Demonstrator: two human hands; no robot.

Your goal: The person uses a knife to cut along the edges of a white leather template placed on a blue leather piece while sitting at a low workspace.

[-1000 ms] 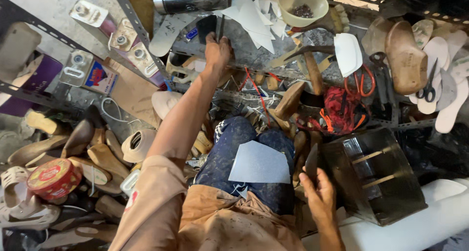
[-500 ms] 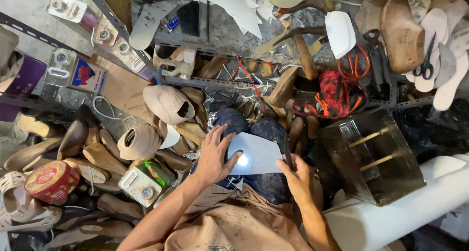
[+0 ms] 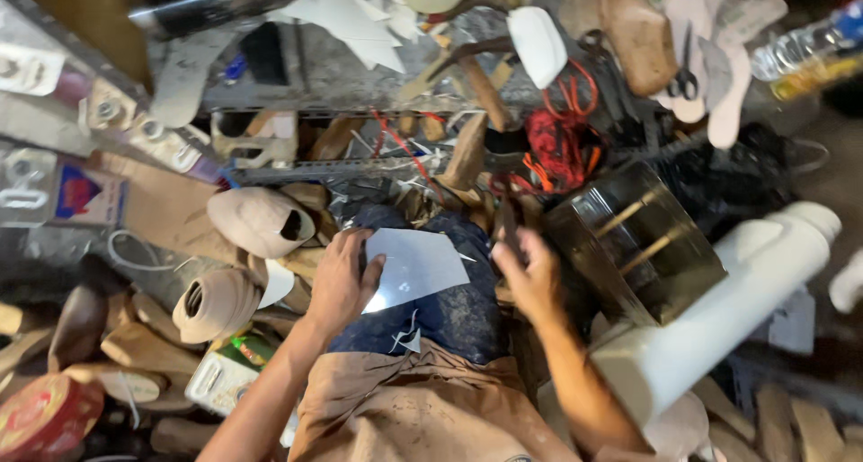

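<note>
A pale grey-white, flat, angular sheet of thin material (image 3: 415, 266) is laid on a dark blue speckled cloth (image 3: 449, 314) that is draped over the lap. The left hand (image 3: 344, 280) is set on the sheet's left edge; its fingers (image 3: 370, 266) are kept close together and pressed flat on the sheet, with the thumb tucked toward the corner nearest the body. The sheet is spread out from those fingertips toward the right hand (image 3: 530, 278), which is held just beyond its pointed far corner and apart from it.

The right hand's fingers are curled around a slim dark tool (image 3: 505, 224), which is seen rising from between them; the picture is blurred there, so the tool is possibly a knife or an awl, and the exact grip cannot be told.

Just outward of the left knuckles, a beige foot-shaped shoe last with a dark hole (image 3: 259, 221) is seen, and below it a second tan last (image 3: 216, 305). Past the right fingers, on the side away from the sheet, a dark boxy metal container with two wooden rods inside (image 3: 647, 242) is placed, and beyond that a large white plastic jug lying on its side (image 3: 719, 323). Ahead of both sets of fingertips, a red tangle of cord (image 3: 557, 147) is heaped on the cluttered bench.
</note>
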